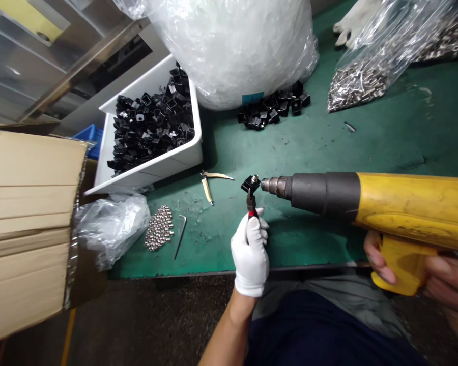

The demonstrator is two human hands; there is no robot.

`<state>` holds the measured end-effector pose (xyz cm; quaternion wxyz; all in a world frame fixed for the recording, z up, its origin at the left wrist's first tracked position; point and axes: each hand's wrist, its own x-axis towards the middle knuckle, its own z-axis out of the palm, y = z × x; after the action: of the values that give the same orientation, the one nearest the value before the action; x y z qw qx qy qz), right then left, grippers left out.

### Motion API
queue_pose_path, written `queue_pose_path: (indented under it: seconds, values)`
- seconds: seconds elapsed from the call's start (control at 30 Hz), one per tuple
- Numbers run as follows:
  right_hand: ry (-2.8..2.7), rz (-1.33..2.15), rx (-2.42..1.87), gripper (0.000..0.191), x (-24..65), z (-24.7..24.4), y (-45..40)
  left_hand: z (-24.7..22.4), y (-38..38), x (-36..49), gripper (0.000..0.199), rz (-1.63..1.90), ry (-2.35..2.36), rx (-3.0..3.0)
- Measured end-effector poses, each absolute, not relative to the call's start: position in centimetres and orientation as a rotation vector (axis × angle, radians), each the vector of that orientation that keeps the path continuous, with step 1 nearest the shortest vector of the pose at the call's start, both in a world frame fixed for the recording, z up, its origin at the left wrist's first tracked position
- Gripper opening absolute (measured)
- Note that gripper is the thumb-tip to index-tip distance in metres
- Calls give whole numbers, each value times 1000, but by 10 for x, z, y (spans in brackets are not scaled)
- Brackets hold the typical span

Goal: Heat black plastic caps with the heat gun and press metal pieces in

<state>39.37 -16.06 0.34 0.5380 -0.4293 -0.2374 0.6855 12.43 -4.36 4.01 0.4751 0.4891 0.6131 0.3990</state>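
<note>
My left hand (251, 254), in a white glove, is closed round dark pliers (251, 202) near the table's front edge. The jaws of the pliers grip a small black part (251, 183) with a silver metal piece on it. My bare right hand (416, 269) is wrapped round the handle of a yellow heat gun (412, 206). Its stepped metal nozzle points left, close beside the black part.
A white bin (148, 170) of black parts stands back left, beside a cardboard box (30, 223). Cutters (207, 189), a hex key (180, 237) and metal fittings (159, 229) lie on the green table (209, 234). Plastic bags (236, 51) and loose black parts (270, 109) are behind.
</note>
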Motion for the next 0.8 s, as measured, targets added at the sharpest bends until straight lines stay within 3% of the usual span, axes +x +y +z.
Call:
queue_pose_path:
  seconds: [0.8]
  values:
    - [-616,1621,-981,37,391,14,-151,37,-43,121,43,940,1474,1172]
